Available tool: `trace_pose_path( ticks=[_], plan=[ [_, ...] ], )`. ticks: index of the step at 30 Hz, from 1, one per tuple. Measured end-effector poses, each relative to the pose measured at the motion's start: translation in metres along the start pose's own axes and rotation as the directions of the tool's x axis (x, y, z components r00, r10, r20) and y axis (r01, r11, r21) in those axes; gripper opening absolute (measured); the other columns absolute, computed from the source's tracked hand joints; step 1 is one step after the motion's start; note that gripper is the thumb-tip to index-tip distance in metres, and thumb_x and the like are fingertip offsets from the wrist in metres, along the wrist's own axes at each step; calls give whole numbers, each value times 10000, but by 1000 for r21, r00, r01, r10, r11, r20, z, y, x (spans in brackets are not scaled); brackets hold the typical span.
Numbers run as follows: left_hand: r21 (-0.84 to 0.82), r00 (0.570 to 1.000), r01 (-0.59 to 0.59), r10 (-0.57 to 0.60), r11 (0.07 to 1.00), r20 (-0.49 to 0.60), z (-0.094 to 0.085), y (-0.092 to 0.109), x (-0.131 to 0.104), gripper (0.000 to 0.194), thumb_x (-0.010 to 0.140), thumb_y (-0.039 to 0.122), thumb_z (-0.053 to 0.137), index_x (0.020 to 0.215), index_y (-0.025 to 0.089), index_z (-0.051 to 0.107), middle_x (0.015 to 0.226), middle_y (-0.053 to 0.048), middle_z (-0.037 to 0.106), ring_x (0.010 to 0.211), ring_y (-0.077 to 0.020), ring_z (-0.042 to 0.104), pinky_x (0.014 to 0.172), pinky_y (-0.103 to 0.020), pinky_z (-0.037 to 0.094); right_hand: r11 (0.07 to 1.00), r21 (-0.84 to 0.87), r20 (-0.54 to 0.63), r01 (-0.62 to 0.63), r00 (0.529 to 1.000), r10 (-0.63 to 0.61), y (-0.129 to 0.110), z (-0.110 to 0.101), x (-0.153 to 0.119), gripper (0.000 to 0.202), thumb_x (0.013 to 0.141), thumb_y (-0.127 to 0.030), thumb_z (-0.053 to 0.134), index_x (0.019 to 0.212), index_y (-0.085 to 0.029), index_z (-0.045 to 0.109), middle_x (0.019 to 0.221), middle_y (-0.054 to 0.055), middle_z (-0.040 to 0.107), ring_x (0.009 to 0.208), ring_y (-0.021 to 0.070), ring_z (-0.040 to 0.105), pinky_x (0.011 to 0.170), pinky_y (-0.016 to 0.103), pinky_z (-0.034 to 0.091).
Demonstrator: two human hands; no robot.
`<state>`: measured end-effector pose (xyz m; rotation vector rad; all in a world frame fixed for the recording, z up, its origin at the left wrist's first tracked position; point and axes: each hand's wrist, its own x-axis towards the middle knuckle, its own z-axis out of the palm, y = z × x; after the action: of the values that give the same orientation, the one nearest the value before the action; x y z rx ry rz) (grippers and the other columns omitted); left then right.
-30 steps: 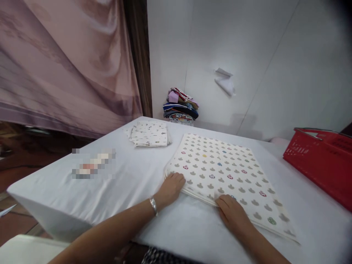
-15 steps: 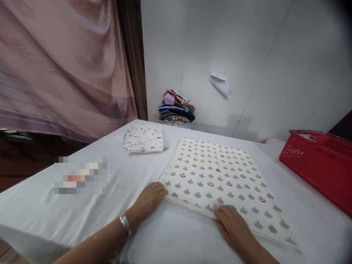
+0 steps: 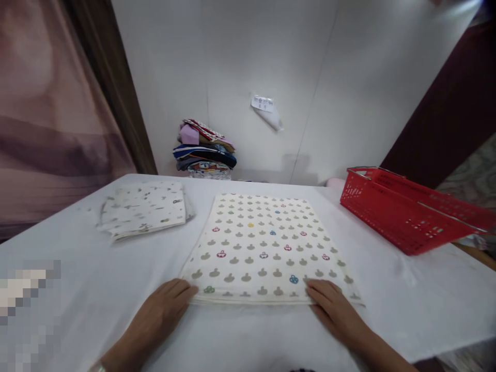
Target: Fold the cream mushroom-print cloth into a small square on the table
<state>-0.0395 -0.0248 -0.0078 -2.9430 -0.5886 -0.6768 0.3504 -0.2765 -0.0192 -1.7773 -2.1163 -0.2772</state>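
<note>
A folded white cloth (image 3: 256,248) printed with grey mushroom-like shapes, a few outlined in colour, lies flat before me. My left hand (image 3: 165,305) is at its near left corner, fingers together on the edge and thumb hidden. Close to the near right corner, my right hand (image 3: 335,310) pinches the layered edge, its fingers on top and the thumb side below. Another folded white cloth (image 3: 143,206) with small dark prints rests to the left, apart from both hands.
The white-covered table (image 3: 406,305) carries everything here. A red plastic basket (image 3: 411,206) with metal handles stands at the right. Behind the table, a stack of folded fabrics (image 3: 205,147) is against the wall. A blurred-out item (image 3: 27,289) lies at the left.
My view has turned to the right, bringing more of the basket in. The mushroom-print cloth now lies squarer to me, and my right hand has shifted along its edge toward the right corner.
</note>
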Motion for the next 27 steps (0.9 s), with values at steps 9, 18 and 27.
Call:
trace_pose_path(
  ticks=[9, 18, 27],
  plan=[
    [-49, 994, 16, -11, 999, 104, 2, -9, -4, 230, 867, 264, 454, 1024, 303, 618, 946, 4, 658, 866, -150, 611, 758, -255, 504, 967, -130, 40, -218, 974, 225, 46, -15, -73, 412, 863, -352, 509, 1263, -255, 527, 1290, 69, 530, 1175, 251, 499, 972, 459, 433],
    [-95, 909, 331, -290, 939, 300, -25, 4, 34, 336, 811, 409, 508, 1089, 274, 640, 1137, -32, 632, 999, -208, 604, 853, -330, 505, 847, 135, -100, -514, 844, 528, 79, -14, -40, 354, 886, -404, 434, 1100, -218, 647, 1221, 74, 582, 1168, 247, 504, 983, 441, 440],
    [96, 929, 306, -319, 947, 188, 36, 1, 75, 583, 848, 525, 405, 1307, 170, 463, 1395, -128, 401, 1307, -315, 317, 1013, -513, 328, 911, 66, 143, -407, 908, 395, 106, 12, 69, 463, 909, -428, 354, 1292, -210, 494, 1408, 82, 390, 1322, 233, 303, 1060, 454, 303]
  ],
)
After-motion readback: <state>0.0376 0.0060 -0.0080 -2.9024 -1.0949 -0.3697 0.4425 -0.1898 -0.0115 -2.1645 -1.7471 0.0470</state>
